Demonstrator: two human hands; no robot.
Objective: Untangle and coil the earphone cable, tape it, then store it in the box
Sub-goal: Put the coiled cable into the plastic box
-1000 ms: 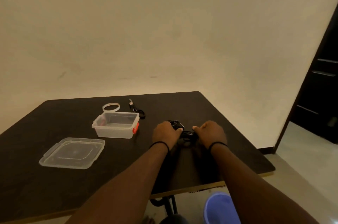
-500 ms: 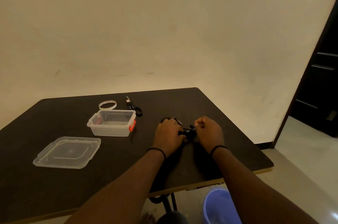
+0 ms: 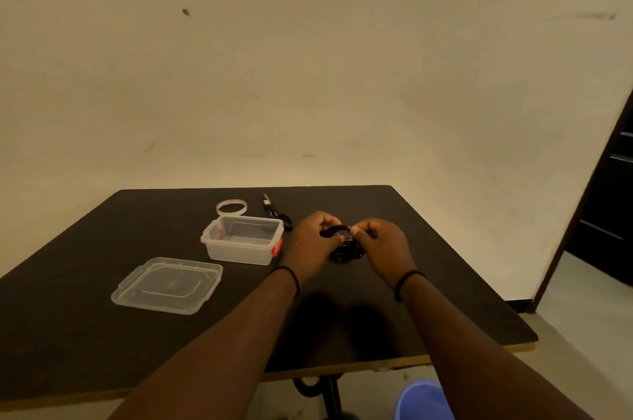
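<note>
Both hands, the left hand [image 3: 313, 241] and right hand [image 3: 383, 245], are pinching the black earphone cable [image 3: 342, 241] between curled fingertips (its tangle is hanging between the palms) above the dark table [image 3: 137, 334], with the open plastic box [image 3: 243, 241] lying beyond-left.

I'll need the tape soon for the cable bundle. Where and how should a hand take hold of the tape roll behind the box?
Probably best to pinch the tape roll across its thin wall, one finger inside the hole and the thumb outside, coming from above. It lies flat on the table with its hole upward. The near side sits close to the box, so take the far or left rim.
</note>
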